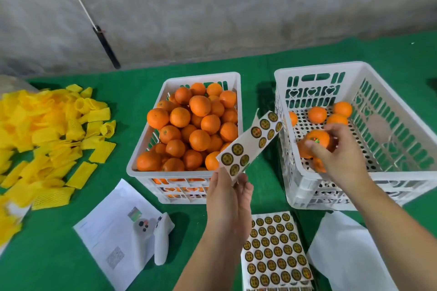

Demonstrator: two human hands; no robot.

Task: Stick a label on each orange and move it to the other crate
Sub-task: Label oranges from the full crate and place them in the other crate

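Presently, head view, the only one supplied. The right hand [335,149] sits right of centre, inside the near end of the right crate [307,172]; its grip is closed round a labelled orange [318,138], the sticker turned up towards the camera. I judge the fruit is held low over the perforated floor so it can be set down, not dropped. Five or so oranges already lie in that crate, some towards its far end and others under the hand.

The left hand [228,198], lower centre, pinches a torn label strip [248,146] by its near end, its free length slanting up between the two crates. That position keeps the labels within reach of both crates.

The left crate [165,172], centre frame, is heaped with unlabelled oranges [189,125]; most of the job evidently remains.

A full label sheet [274,253] lies on the green counter [47,255] at bottom centre, presumably as reserve stock. Yellow foam fruit sleeves [47,137] are piled at the left. Printed papers [111,231] and a white handheld controller [160,238] lie at lower left.
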